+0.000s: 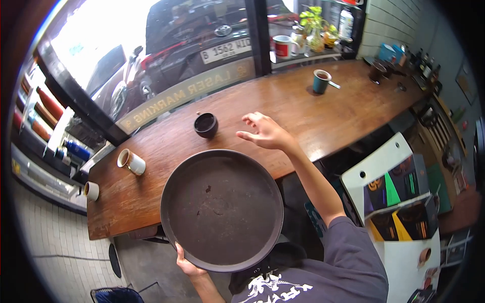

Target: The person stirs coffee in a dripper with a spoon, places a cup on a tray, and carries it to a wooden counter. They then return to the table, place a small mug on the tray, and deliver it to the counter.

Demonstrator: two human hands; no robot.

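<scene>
A round black serving tray (242,202) with a raised rim is held in front of my body, its surface bare but for a few worn marks. My left hand (189,262) grips its lower left edge, thumb over the rim and the other fingers hidden beneath. Above the wooden table, my right hand (262,132) is stretched out with its fingers apart, holding nothing. Just left of its fingertips stands a small black cup (206,126), not touched. Further off on the table is a teal cup (321,83) with a white handle-like piece at its side.
On the long wooden table (273,101) also stand a white-and-brown mug (132,162) and a small white cup (91,191) at the left end. A red mug (282,46) and plants line the window sill. Boxes (399,187) lie on a white surface at right.
</scene>
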